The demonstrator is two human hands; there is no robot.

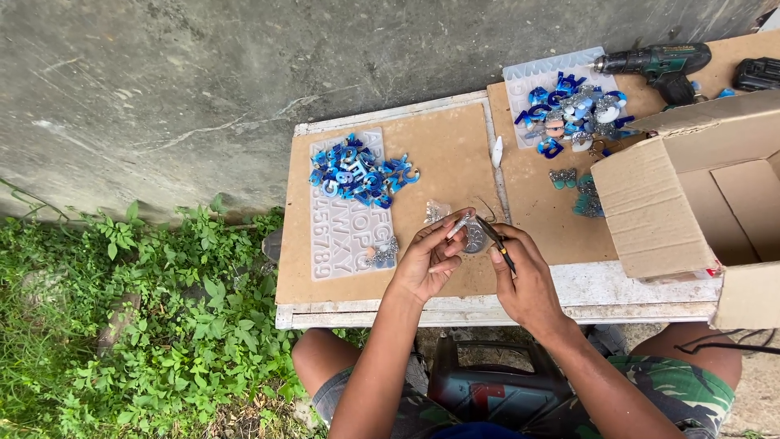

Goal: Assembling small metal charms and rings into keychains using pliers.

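Over the near edge of the desk, the left hand pinched a small clear round piece with a thin white stick. The right hand gripped dark pliers touching that piece. Blue letters lay heaped on a translucent mould further left; an open cardboard box stood right.

Single head view; looks steeply down, close over the table.
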